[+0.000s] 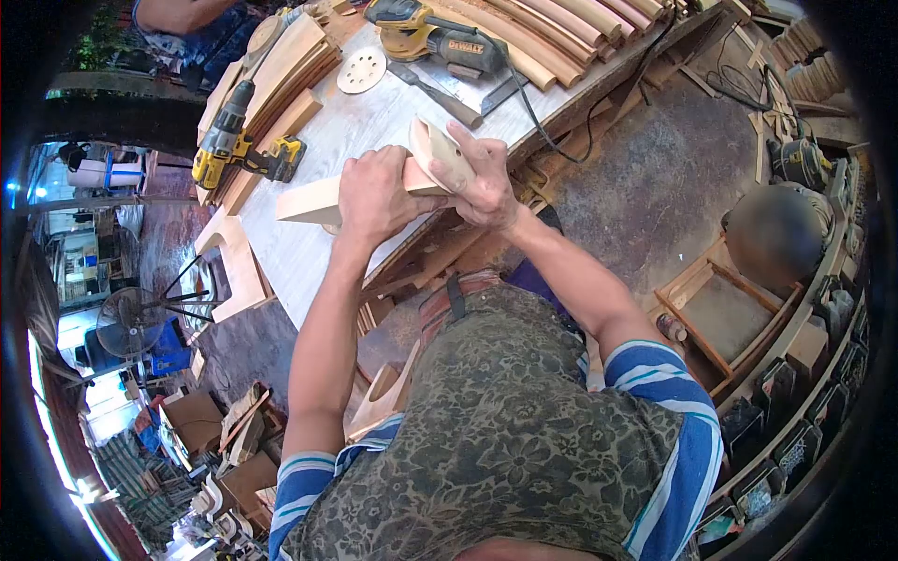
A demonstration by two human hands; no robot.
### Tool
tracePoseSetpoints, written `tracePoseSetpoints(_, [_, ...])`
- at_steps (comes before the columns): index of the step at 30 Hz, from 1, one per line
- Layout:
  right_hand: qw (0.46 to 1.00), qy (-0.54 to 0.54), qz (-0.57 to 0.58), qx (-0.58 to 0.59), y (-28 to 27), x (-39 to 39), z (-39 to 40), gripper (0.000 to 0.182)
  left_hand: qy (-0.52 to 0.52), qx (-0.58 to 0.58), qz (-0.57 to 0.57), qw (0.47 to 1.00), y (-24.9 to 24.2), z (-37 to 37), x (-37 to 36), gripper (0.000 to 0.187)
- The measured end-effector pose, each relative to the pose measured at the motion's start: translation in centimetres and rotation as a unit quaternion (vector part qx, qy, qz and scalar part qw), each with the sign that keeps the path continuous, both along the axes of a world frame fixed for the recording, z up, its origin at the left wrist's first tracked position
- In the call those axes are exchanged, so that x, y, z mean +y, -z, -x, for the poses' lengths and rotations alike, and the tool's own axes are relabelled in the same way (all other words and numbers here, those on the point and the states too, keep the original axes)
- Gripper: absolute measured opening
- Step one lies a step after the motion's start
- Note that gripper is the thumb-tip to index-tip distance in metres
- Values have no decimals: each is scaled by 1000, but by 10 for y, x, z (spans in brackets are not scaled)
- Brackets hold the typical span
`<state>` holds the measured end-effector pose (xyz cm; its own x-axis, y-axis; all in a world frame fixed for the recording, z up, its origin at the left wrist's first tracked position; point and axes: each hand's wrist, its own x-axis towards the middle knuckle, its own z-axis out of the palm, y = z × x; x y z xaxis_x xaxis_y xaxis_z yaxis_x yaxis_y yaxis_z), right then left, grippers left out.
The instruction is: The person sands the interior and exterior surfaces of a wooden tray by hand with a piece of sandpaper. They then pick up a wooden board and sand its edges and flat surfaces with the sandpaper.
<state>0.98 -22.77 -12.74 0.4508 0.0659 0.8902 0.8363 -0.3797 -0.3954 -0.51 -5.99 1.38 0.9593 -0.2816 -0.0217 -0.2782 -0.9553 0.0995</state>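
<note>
A pale wooden piece (311, 201) with a squared end on the left is held over the near edge of the workbench (309, 252). My left hand (376, 194) wraps over its middle, knuckles up. At the other end, my right hand (483, 183) closes around a pale, rounded part (432, 150) that stands up from the piece, thumb and fingers pressed along it. Beyond my hands lie a wide flat chisel-like tool (435, 93) and a round perforated sanding disc (361, 71). To the left, a yellow-and-black cordless drill (245, 140) rests against stacked wood strips.
A DeWalt sander (435, 42) sits at the back, its cable hanging over the bench edge. Curved wooden slats (552, 33) are piled behind it. A cut wooden frame part (238, 266) overhangs the bench's left end. A fan (131, 323) stands left; a wooden frame (687, 327) lies on the right floor.
</note>
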Motion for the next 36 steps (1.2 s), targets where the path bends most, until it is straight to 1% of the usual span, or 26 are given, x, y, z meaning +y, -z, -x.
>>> tracePoseSetpoints(3, [1000,-4,20,-1,4,-2,6,60,5,-3,-6,1000,-1,-11,4,62])
tracePoseSetpoints(5, [1000,2,20,-7,8,-2,-4,58,8,2,-13,1000,2,-14,4,61])
tracePoseSetpoints(7, [1000,25,13,-1,-2,-2,-17,57,-12,44,-17,999,-6,-21,1,61])
tracePoseSetpoints(8, [999,38,12,8,-3,-3,-22,58,-10,48,-18,999,-10,-22,-1,61])
tracePoseSetpoints(11, [999,45,7,-9,-1,-8,-26,62,1,29,-19,999,0,-30,7,61])
tracePoseSetpoints(12, [999,-35,-27,3,-21,-9,-15,62,0,30,-19,999,-1,-30,8,61])
tracePoseSetpoints(13, [999,-35,-27,4,-17,-9,-15,62,-2,41,-3,999,-1,-31,7,62])
tracePoseSetpoints(15, [1000,-16,20,4,-6,-8,-16,61,-2,51,14,999,-3,-31,4,62])
tracePoseSetpoints(17, [1000,-3,16,9,0,-10,-23,60,-13,55,-29,998,-9,-30,1,62])
tracePoseSetpoints(19, [999,23,7,21,-3,-10,-28,58,-10,50,-32,998,-9,-31,2,63])
tracePoseSetpoints(21, [1000,8,3,7,-2,-9,-20,57,-8,49,-31,998,-8,-30,1,63])
tracePoseSetpoints(23, [1000,-17,3,12,-4,-6,-16,56,-29,74,-8,997,-13,-31,-1,65])
tracePoseSetpoints(27, [999,25,-11,33,4,-13,-29,56,-5,57,-19,998,-9,-29,2,65])
tracePoseSetpoints(28, [999,4,-33,19,-17,-14,-22,56,-11,56,-25,998,-10,-26,1,64])
tracePoseSetpoints(29, [999,2,-31,21,-20,-15,-16,56,-17,55,-30,998,-10,-22,0,64])
tracePoseSetpoints(31, [998,-49,37,2,-25,-19,-15,53,-16,51,-20,998,-11,-21,-1,64])
tracePoseSetpoints(33, [999,-28,43,10,-24,-20,-26,50,-14,44,-9,999,-12,-17,-1,63])
tracePoseSetpoints(35, [995,33,84,38,-19,-26,-40,49,2,23,0,1000,-8,-13,1,65])
tracePoseSetpoints(36, [993,44,83,64,-17,-28,-40,51,2,20,2,1000,-5,-10,3,65])
